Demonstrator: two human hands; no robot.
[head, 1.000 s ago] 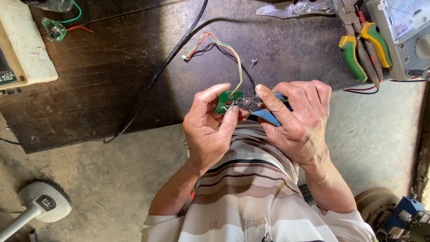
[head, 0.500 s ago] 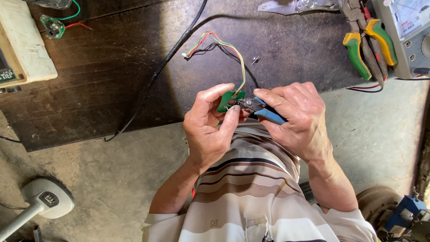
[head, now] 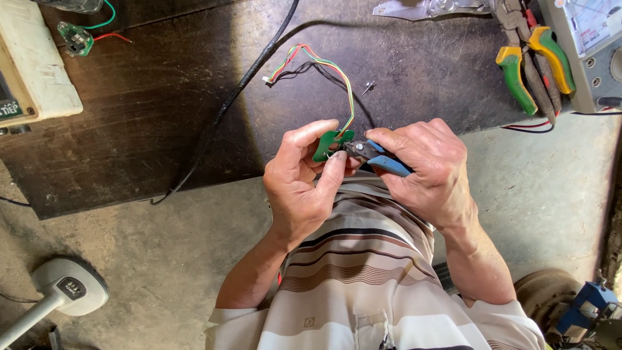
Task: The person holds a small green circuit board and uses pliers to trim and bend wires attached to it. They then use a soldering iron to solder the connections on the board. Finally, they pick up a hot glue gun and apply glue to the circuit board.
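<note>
My left hand (head: 301, 185) pinches a small green circuit board (head: 330, 144) between thumb and fingers, just above my striped shirt. A bundle of thin coloured wires (head: 321, 65) runs from the board up onto the dark wooden bench (head: 162, 116). My right hand (head: 431, 172) grips blue-handled cutters (head: 379, 157), whose metal jaws touch the board's right edge.
Green and yellow handled pliers (head: 531, 65) and a grey analogue meter (head: 596, 45) lie at the bench's right end. A thick black cable (head: 233, 104) crosses the bench. A cream box (head: 32, 65) sits at left, with another small green board (head: 74, 37). A grey device (head: 61, 291) stands on the floor.
Both hands stay together on the board and cutters. The view has drifted slightly, so the hands sit a little lower and the bench tools nearer the top edge.
</note>
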